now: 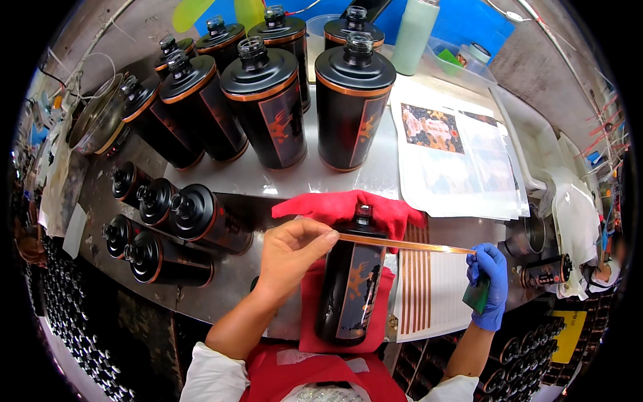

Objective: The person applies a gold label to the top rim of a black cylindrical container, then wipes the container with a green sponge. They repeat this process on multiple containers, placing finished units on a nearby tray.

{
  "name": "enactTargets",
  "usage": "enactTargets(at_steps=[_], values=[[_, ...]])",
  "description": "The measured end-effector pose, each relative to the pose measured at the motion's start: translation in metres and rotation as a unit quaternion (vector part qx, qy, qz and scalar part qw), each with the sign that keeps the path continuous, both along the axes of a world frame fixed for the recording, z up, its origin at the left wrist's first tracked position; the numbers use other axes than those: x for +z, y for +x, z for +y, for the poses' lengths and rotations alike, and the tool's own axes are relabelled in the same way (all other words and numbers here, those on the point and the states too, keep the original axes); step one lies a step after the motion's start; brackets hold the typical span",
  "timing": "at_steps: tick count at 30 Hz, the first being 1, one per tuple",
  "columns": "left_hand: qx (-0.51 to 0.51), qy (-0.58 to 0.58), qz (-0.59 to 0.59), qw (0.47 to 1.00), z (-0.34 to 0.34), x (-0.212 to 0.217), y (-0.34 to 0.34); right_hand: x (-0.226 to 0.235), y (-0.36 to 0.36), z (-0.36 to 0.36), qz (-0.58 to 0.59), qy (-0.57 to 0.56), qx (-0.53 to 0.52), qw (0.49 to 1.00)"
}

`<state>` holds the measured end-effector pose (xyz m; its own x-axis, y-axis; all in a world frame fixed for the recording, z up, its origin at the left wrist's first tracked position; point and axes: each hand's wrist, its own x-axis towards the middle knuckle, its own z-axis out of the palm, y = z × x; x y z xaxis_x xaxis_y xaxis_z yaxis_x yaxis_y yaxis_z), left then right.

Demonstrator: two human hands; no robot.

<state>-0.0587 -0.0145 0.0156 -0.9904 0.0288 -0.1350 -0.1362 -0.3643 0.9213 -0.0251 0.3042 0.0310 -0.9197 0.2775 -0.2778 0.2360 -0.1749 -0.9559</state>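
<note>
My bare left hand (pixel 295 251) pinches one end of a thin copper-coloured strip (pixel 402 245) between thumb and fingers. At the strip's other end is my blue-gloved right hand (pixel 490 278), which also has a small green flat piece (pixel 477 295) against its palm. Stretched taut, the strip passes over the shoulder of a black glass bottle (pixel 352 288) lying with its neck away from me. An orange figured panel shows on the bottle's side. Red cloth (pixel 321 208) lies under and around it. Beside it is a white sheet (pixel 435 295) bearing several copper strips.
Large black bottles (pixel 268 107) with copper bands stand at the back; smaller ones (pixel 201 218) are grouped at left. Printed sheets (pixel 462 161) lie at right, near a green flask (pixel 415 37). A small bottle (pixel 546 271) lies at far right beside a metal cup (pixel 526 238).
</note>
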Motion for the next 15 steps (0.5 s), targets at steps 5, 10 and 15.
enactTargets(at_steps=[5, 10, 15], values=[[0.015, 0.005, -0.02, 1.0, 0.005, -0.005, -0.004, -0.007, -0.004, 0.003, -0.002, -0.007, -0.005, 1.0], [0.027, 0.015, -0.03, 0.999, 0.006, -0.011, -0.005, -0.008, -0.008, 0.0, 0.001, -0.014, -0.011, 1.0], [0.028, 0.021, -0.039, 0.999, 0.006, -0.013, -0.006, -0.009, -0.012, -0.005, 0.004, -0.006, -0.021, 1.0]])
